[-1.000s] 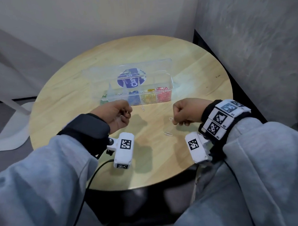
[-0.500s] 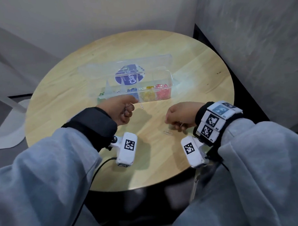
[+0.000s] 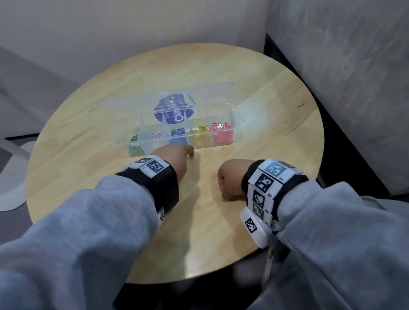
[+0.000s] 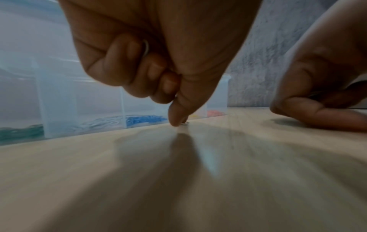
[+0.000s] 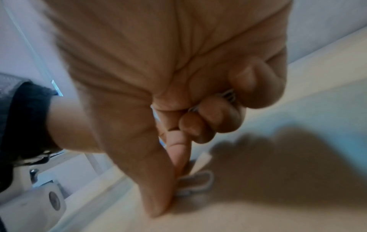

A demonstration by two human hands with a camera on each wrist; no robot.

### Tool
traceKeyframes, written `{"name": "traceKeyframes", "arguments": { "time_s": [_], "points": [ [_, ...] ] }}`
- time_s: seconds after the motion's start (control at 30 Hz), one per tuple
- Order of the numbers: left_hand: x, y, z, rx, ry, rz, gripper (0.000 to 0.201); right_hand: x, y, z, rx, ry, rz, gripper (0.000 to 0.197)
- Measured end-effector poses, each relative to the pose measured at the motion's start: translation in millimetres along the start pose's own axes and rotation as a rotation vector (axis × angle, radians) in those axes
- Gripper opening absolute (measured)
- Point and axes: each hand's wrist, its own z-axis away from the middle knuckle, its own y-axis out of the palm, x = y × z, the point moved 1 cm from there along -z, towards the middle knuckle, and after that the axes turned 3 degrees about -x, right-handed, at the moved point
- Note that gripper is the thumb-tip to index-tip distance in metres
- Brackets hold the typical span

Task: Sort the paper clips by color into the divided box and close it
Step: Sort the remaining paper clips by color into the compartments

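The clear divided box (image 3: pixel 233 121) stands open mid-table, lid (image 3: pixel 127 104) tipped back. Its compartments hold green (image 3: pixel 134 139), white, blue (image 3: pixel 177 132), yellow (image 3: pixel 202 129) and red clips (image 3: pixel 219 126). My left hand (image 3: pixel 190 154) is knuckles-up just in front of the box. In the left wrist view its thumb and forefinger pinch a silver clip (image 4: pixel 184 124) on the table, and another clip (image 4: pixel 146 47) sits under its curled fingers. My right hand (image 3: pixel 223 193) pinches a pale clip (image 5: pixel 200 182) lying on the wood and keeps more clips (image 5: pixel 227 95) in its curled fingers.
The round wooden table (image 3: pixel 278 101) stands in a corner, with a grey wall (image 3: pixel 346 68) close on the right. A white chair base (image 3: pixel 5 185) is on the floor to the left. Grey sleeves cover the table's near edge.
Both hands have turned knuckles-up and dropped onto the table. The loose clips seen on the wood before are now under the fingertips. The head view has swung closer.
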Motion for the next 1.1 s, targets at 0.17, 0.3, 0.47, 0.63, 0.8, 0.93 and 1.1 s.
{"name": "traceKeyframes", "arguments": {
  "time_s": [0.17,0.3,0.47,0.63,0.8,0.93,1.1],
  "points": [
    [4.8,1.4,-7.7,0.006,0.02,-0.02,0.026,-1.2,-5.2,3.3,-0.007,-0.012,-0.036,0.03],
    [8.4,3.7,-5.0,-0.048,0.035,0.016,0.013,-9.7,-15.3,7.4,-0.087,0.001,-0.137,0.02],
    [9.1,4.7,-3.0,-0.055,0.026,0.054,0.016,-18.5,-28.5,16.5,-0.118,-0.043,-0.412,0.023],
    [7.5,11.1,0.9,-0.009,-0.051,0.158,0.002,-18.9,-33.9,16.2,-0.099,-0.058,-0.507,0.017],
    [23.6,4.2,10.9,0.018,-0.036,0.291,0.008,-18.1,-38.3,13.1,-0.073,-0.067,-0.773,0.017],
    [52.3,-35.1,9.0,-0.203,-0.11,0.569,0.014,-18.5,-38.1,10.7,-0.074,-0.052,-0.955,0.02],
    [73.4,-55.5,-10.2,-0.423,-0.181,0.77,0.02,-14.5,-38.6,6.9,-0.068,-0.048,-1.012,0.024]
  ]
}}
